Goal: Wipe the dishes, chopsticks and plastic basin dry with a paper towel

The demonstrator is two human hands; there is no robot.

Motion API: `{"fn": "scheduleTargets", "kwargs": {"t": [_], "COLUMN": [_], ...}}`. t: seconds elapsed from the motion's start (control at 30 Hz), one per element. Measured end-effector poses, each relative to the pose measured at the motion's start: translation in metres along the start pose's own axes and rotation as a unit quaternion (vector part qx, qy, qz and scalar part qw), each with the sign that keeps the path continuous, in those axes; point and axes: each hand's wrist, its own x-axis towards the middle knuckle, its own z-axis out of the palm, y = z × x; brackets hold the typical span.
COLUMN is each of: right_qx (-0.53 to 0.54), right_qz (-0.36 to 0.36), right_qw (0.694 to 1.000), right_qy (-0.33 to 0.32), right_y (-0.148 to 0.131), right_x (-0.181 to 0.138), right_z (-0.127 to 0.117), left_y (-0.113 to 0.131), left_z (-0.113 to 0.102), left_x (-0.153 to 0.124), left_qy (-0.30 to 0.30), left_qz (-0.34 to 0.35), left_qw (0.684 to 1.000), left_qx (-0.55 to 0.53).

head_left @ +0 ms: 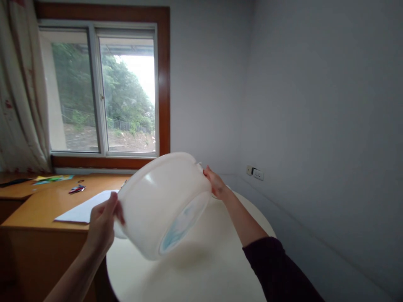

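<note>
A white plastic basin is held tilted in the air above the round white tabletop, base turned toward the camera, the left hand clamped on its rim on the near side and the right hand closed on the rim on the far side. It looks light, thin-walled and smooth, probably slightly flexible and slippery, so opposite points of the rim seem the surest hold.

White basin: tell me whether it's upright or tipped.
Tipped: the white basin shows its base to the camera, left hand and right hand gripping its rim above the table.
</note>
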Motion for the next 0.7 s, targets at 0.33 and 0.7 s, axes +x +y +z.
{"fn": "scheduleTargets", "kwargs": {"t": [0.33,0.7], "right_qx": [0.267,0.399], "right_qz": [-0.008,0.083], "right_qw": [0.962,0.911], "right_qy": [0.056,-0.069], "right_y": [0.074,0.078], "right_x": [-0.032,-0.089], "right_z": [0.03,0.126], "left_y": [0.032,-0.017], "left_z": [0.043,0.058], "left_x": [-0.011,-0.018], "left_qy": [0.19,0.154], "left_qz": [-0.131,0.016], "left_qw": [0.915,0.972], "left_qx": [-0.33,-0.176]}}
